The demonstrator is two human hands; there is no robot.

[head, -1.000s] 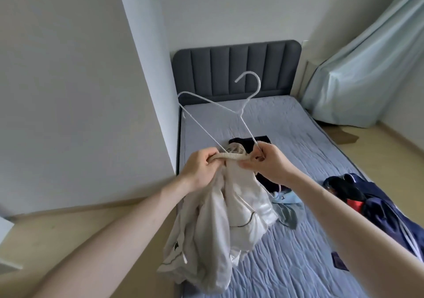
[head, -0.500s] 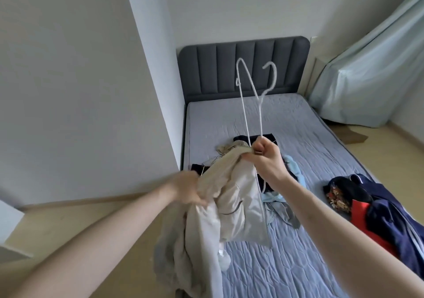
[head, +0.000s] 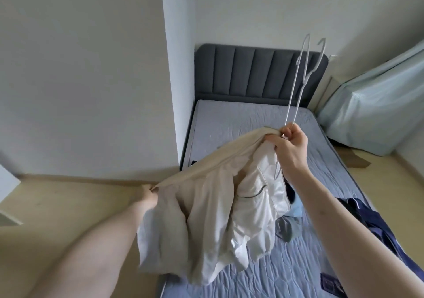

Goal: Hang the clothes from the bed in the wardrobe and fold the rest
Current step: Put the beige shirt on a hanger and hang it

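Observation:
A cream-white jacket (head: 213,208) hangs stretched between my two hands above the foot of the bed (head: 247,118). My left hand (head: 149,194) pinches one end of its beige collar, low and to the left. My right hand (head: 289,144) grips the other end together with a thin white wire hanger (head: 298,84), which stands edge-on with its hook up; the hanger's lower end runs inside the jacket. More clothes lie on the mattress: a dark navy garment (head: 376,224) at the right edge, and light blue (head: 296,210) and grey pieces partly hidden behind the jacket.
A dark grey padded headboard (head: 252,73) closes the far end of the bed. A white wall corner (head: 176,91) juts out on the left beside the mattress. A pale green curtain (head: 376,105) hangs at the right. Wooden floor (head: 68,203) lies left of the bed.
My left hand slid down and left along the collar, pulling the jacket taut. My right hand rose and moved right, and the hanger turned from flat-on to edge-on.

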